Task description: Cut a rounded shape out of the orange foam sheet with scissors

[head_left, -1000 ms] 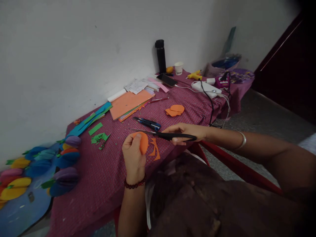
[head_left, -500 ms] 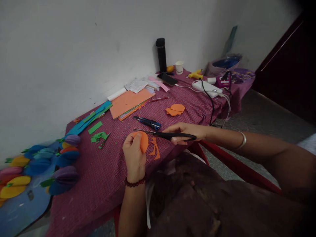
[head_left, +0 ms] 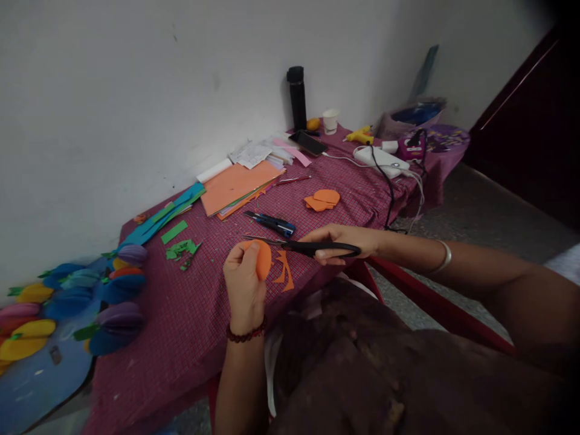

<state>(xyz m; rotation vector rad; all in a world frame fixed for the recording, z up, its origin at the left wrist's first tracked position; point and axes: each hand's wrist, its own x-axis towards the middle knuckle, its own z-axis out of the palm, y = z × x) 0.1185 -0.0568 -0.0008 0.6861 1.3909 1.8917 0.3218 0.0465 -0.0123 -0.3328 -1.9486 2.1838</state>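
My left hand [head_left: 244, 278] pinches a rounded piece of orange paper [head_left: 264, 261] between thumb and fingers. In my right hand [head_left: 338, 241] is a pair of black-handled scissors [head_left: 312, 247], its blades pointing left along the top edge of that paper. Whether the blades are parted I cannot tell. Orange offcuts [head_left: 285, 272] lie on the cloth just right of the held piece. Beyond the scissors rests a blue and black utility knife [head_left: 270, 223]. A small stack of orange paper pieces [head_left: 322, 200] sits farther back, past my right hand.
Coloured paper sheets [head_left: 240, 184], green scraps [head_left: 181, 251] and blue strips [head_left: 158, 217] lie along the wall side. Folded paper ornaments [head_left: 118, 323] crowd the left. Behind stand a black bottle [head_left: 297, 99], paper cup [head_left: 330, 122], phone [head_left: 308, 143], yellow glue gun [head_left: 360, 135] and white power strip [head_left: 380, 161].
Both hands keep their grip on the orange paper and the scissors. My left hand has shifted very slightly left; the view has moved a little too.
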